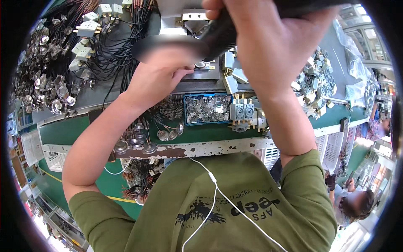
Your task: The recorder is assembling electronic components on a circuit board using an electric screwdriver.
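Observation:
My left hand [157, 73] reaches to a metal fixture [203, 74] at the table's middle. Its thumb and fingers are pinched together beside a small round metal part [202, 65] on that fixture; what lies between them is hidden, and a dark blur covers part of the hand. My right hand [273, 46] is raised high and close to the camera, curled against a dark object [300, 8]. That object is cut off by the upper edge, so its kind cannot be made out. Below the fixture stands a blue tray [185, 112] of small metal pieces.
Metal discs on leads [50, 80] heap at the left, beside black wires [121, 54] and white connector blocks [86, 29]. Grey switch-like blocks [243, 112] sit right of the tray, with another pile [317, 80] farther right. A chipped table rail [210, 150] runs before me. Another person [352, 206] is at far right.

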`<state>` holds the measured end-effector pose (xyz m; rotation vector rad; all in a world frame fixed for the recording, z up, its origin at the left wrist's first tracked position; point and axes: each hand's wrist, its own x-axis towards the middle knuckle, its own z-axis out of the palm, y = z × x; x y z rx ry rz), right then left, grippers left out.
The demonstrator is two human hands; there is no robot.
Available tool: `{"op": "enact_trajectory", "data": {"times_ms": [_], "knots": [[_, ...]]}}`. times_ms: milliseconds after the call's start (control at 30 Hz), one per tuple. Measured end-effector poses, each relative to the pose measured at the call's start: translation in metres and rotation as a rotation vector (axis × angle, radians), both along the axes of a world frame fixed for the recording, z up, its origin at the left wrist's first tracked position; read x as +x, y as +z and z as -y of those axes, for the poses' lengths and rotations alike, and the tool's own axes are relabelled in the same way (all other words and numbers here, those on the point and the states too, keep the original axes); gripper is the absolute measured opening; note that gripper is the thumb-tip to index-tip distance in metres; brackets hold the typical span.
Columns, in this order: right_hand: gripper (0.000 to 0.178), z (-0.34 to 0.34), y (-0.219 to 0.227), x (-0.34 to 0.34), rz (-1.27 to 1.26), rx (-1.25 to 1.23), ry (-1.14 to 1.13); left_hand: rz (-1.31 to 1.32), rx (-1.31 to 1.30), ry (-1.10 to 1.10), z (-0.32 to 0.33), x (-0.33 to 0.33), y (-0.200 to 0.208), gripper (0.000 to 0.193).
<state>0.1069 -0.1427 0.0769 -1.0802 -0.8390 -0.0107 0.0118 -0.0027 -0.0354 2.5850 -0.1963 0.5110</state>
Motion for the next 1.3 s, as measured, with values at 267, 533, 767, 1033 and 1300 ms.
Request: {"op": "enact_trajectory", "data": {"times_ms": [267, 533, 767, 1033, 1300], "knots": [[0.058, -0.024, -0.021, 0.045, 0.572, 0.24, 0.071, -0.013, -0.002, 0.01, 0.003, -0.001, 0.006, 0.011], [0.056, -0.035, -0.021, 0.007, 0.07, 0.146, 0.138, 0.013, -0.007, 0.026, -0.002, -0.001, -0.003, 0.011], [0.058, -0.038, -0.023, 0.014, 0.104, -0.009, 0.386, -0.358, -0.051, 0.197, -0.003, 0.002, 0.013, 0.033], [0.058, -0.041, -0.022, 0.022, 0.105, -0.009, 0.303, -0.492, 0.048, 0.116, -0.003, 0.008, 0.026, 0.032], [0.037, -0.015, -0.01, 0.026, 0.16, -0.099, 0.184, -0.215, 0.08, 0.077, -0.014, 0.004, -0.01, 0.028]]}}
